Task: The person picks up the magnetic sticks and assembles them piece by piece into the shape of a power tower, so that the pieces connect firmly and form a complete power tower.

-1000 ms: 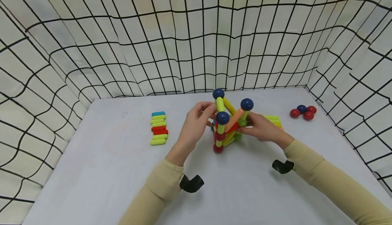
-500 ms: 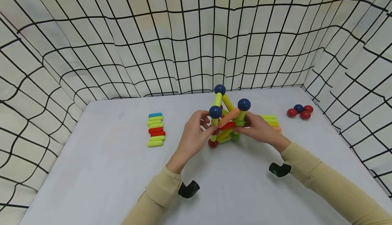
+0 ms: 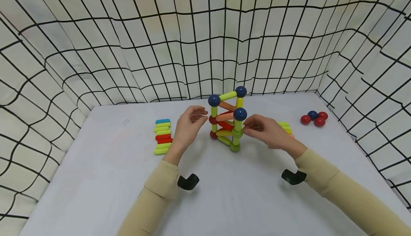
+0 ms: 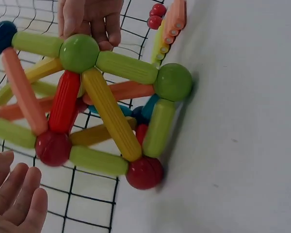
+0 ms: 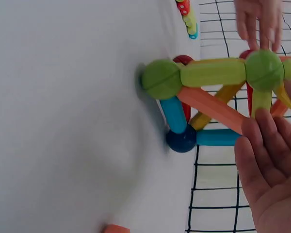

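A two-tier frame of magnetic rods and balls (image 3: 225,116) stands on the white table between my hands. Dark blue balls (image 3: 240,114) cap its upper corners; red and green balls join the lower tiers. My left hand (image 3: 187,127) is left of the frame, fingers relaxed and apart from it, holding nothing. On the other side my right hand (image 3: 268,131) has its fingertips right at the middle green ball (image 3: 237,132). Its fingers look extended alongside the rods in the right wrist view. A yellow rod (image 4: 111,114) slants across one lower face in the left wrist view.
Left on the table lies a column of loose rods (image 3: 163,136), blue, yellow-green and red. More rods (image 3: 284,124) lie partly hidden behind the right hand. Several loose balls (image 3: 319,122), red and blue, sit at the far right. Black netting (image 3: 205,43) surrounds the table's back and sides.
The frame has been turned, so a green-ball corner now faces front. The left hand has let go and moved left; the right hand's fingers have loosened beside it.
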Demonstrator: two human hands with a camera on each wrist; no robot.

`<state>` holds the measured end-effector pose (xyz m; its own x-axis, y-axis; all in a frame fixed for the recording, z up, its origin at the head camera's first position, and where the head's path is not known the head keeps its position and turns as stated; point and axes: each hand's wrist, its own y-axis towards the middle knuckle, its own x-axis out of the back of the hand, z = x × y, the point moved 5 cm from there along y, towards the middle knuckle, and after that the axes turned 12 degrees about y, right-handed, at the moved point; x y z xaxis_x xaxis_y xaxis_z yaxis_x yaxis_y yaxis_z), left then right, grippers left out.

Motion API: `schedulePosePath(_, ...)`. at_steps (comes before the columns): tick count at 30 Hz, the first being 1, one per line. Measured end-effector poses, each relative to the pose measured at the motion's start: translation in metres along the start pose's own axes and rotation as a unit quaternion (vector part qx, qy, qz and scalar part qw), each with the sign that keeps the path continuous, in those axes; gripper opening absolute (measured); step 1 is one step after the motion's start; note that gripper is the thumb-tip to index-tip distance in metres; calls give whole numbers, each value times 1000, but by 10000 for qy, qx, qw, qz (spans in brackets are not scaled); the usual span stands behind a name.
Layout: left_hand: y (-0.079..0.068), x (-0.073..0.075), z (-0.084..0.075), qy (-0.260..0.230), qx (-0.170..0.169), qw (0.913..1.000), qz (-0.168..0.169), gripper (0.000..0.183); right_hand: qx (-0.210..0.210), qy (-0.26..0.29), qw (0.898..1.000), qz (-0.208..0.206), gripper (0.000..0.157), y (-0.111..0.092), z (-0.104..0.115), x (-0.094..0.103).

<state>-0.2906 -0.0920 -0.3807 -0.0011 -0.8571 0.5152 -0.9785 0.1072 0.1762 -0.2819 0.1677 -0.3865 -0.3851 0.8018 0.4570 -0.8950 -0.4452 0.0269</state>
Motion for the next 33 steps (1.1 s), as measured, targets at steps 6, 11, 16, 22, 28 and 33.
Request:
schedulePosePath(6,-24,22,35,-831,406,9952,316,35,-686,409,9946,-666,50,9,-4,22)
schedulePosePath(11,-42,52,64,-472,515,9966,431,38,-749,577,9934,-656,56,14,-2,26)
schedulePosePath(16,-62,82,87,839,796,9922,476,34,-671,533,9948,-560,61,19,0,24)
schedulePosePath(22,-72,94,103,2188,795,9709,568,27,-691,609,9945,-493,59,22,0,20)
schedulePosePath(28,-69,85,104,2621,640,9590,865,24,-579,672,9951,-443,57,26,0,17)
schedulePosePath(33,-66,72,100,2780,618,9523,1098,26,-444,660,9964,-287,59,34,-5,12)
